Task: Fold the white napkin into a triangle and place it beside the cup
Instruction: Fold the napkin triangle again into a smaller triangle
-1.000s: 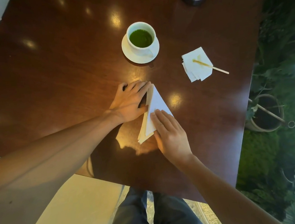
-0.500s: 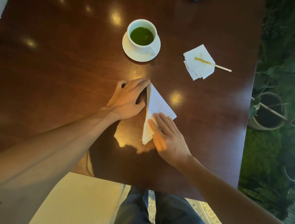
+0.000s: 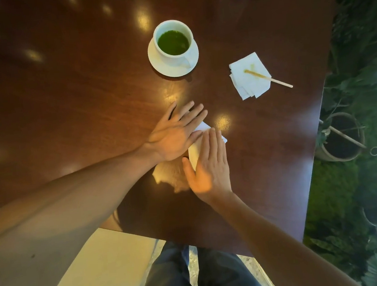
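Near the frame's centre the white napkin (image 3: pixel 194 151) lies on the table (image 3: pixel 60 98), mostly hidden beneath both hands. The left hand (image 3: pixel 175 135) and right hand (image 3: pixel 208 164) press flat on it, fingers spread, gripping nothing. The cup (image 3: pixel 173 41) stands well above, apart from them

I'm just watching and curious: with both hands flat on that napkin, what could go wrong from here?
1. The left hand and right hand cover most of the napkin, so its edges are hidden; pressing blind could crease it crooked.
2. The table looks glossy, so the napkin might slide under the palms.
3. The cup is full of green drink; a careless move when placing the napkin beside it could knock it and spill.
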